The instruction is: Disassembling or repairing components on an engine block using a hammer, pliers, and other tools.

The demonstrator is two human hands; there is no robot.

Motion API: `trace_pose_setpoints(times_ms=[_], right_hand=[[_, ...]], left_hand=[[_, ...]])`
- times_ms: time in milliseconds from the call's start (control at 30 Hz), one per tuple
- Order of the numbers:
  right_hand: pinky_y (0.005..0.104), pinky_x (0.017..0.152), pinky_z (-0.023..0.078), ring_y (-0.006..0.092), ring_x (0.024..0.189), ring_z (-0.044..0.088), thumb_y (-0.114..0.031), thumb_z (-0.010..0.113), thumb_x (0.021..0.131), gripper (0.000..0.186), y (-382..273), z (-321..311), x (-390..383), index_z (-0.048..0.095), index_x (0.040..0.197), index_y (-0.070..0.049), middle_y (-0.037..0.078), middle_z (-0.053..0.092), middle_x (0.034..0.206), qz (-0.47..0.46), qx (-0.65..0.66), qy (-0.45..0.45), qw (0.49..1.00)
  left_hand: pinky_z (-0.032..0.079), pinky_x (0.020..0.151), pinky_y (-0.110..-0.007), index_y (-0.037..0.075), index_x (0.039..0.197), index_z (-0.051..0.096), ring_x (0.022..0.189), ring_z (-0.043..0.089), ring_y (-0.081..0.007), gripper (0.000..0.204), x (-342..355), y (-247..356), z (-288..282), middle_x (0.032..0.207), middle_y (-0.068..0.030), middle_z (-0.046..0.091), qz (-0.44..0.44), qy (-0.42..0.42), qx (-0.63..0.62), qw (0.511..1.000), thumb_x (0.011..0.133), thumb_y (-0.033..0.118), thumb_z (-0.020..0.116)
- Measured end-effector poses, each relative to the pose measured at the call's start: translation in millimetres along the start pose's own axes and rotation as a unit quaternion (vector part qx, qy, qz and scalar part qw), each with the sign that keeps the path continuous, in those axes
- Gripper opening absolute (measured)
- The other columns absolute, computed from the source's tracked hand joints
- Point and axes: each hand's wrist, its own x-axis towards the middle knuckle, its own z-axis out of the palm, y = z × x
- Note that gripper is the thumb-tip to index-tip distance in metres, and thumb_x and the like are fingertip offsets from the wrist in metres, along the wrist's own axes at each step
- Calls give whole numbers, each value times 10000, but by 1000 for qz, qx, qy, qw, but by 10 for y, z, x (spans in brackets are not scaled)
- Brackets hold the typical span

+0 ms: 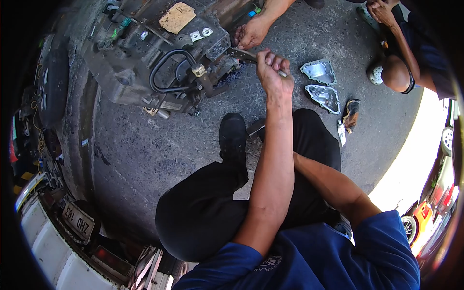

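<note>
My left hand [274,72] is closed around a dark metal tool [244,54], which reaches to the end of a grey, grimy gearbox-like housing [121,77] on the ground. A curved black hose [157,72] and a piece of brown cardboard [176,17] are on the housing. A co-worker's hand [250,34] reaches down to the housing beside the tool's far end. My right forearm [333,183] runs behind my left arm, so that hand is hidden.
Two silver covers [319,72] [323,96] lie right of me with a soiled rag [351,116]. Another person [396,72] crouches at upper right. A white vehicle [53,237] is at lower left, parked vehicles [430,208] at right, a black bumper-like part [53,82] at far left.
</note>
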Motion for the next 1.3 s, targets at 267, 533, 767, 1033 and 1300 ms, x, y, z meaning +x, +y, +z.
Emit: trace_pose_setpoints(times_ms=[267, 533, 767, 1033, 1300], right_hand=[[334, 1015, 367, 245, 1217, 469, -315, 373, 945, 430, 227, -342, -35, 490, 1275, -65, 117, 476, 1343, -7, 91, 11, 996], [346, 997, 380, 268, 1204, 474, -293, 391, 938, 416, 261, -379, -25, 495, 1260, -51, 137, 489, 1316, -7, 112, 11, 994], [356, 981, 392, 288, 1192, 478, -274, 406, 931, 404, 254, -438, -31, 499, 1246, -38, 154, 501, 1294, -10, 133, 9, 991], [368, 962, 405, 311, 1178, 482, -252, 424, 924, 391, 272, -572, -77, 503, 1231, -24, 174, 514, 1267, -12, 208, 12, 978], [387, 925, 428, 357, 1126, 502, -222, 455, 903, 372, 407, -1251, -36, 509, 1192, 6, 213, 544, 1191, 42, 411, 161, 896]], left_hand=[[342, 425, -193, 158, 635, 411, 422, 326, -41, 255, 20, 95, 152, 505, 81, 330, -38, 28, -94, 994, 856, 111, 529], [334, 440, -197, 173, 594, 376, 434, 316, -47, 311, 123, 22, 69, 503, 80, 314, -38, 34, -15, 999, 865, 125, 522], [295, 460, -191, 135, 774, 457, 449, 307, -27, 118, -71, 71, -179, 562, 95, 335, -49, 32, 87, 995, 846, 163, 547], [386, 520, -206, 150, 710, 459, 490, 373, -46, 203, 95, 18, -147, 587, 79, 387, -71, 27, -41, 996, 885, 161, 560], [504, 755, -343, 126, 948, 561, 752, 576, -194, 235, -57, 225, -482, 821, -44, 589, -106, -84, 133, 982, 892, 353, 592]])
